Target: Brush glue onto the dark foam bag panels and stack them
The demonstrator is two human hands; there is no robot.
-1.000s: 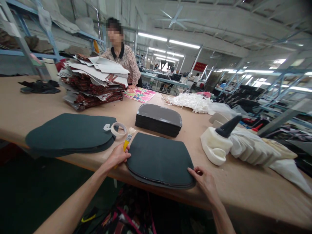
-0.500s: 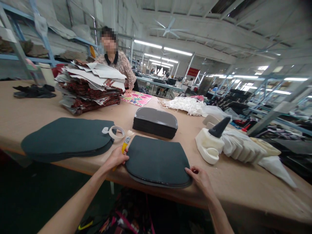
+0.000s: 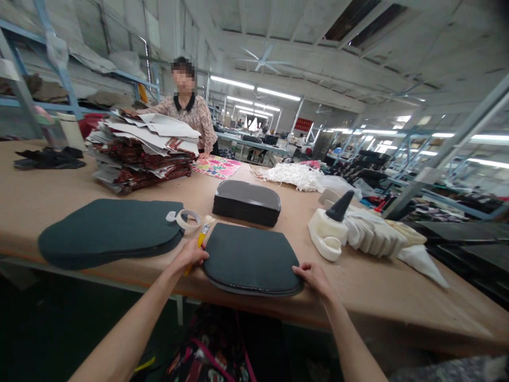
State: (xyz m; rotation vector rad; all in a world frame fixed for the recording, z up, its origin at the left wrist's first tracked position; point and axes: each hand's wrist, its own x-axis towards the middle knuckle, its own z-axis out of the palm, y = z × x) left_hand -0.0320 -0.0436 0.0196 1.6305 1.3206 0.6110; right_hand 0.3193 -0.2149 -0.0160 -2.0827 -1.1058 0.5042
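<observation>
The dark green stack [image 3: 250, 257] of cut panels lies flat on the brown-covered table [image 3: 382, 297] right in front of you, between your two hands, its curved side toward you. Your left hand [image 3: 191, 255] is closed around a yellow-handled brush [image 3: 202, 237], bristles pointing up and away from you, the handle's end showing below your fist. The thumb side of that same hand meets the stack's left edge, so the panels lie just to the right of your left fingers.

Your right hand [image 3: 314, 276] is at the opposite edge, near the rounded corner closest to you. Its thumb and forefinger touch the rim of the top panel, with the other fingers curled in behind (whether they pinch a sheet or merely rest against it, you cannot tell from this angle). The stack lies to the left of those fingertips.

Beyond your left hand, a roll of tape [image 3: 189, 219] sits at the right end of another green stack [image 3: 111, 228]. Behind your panels is a dark grey block of pieces [image 3: 246, 200], and a cream container [image 3: 326, 233] with a black cone stands off to the right.
</observation>
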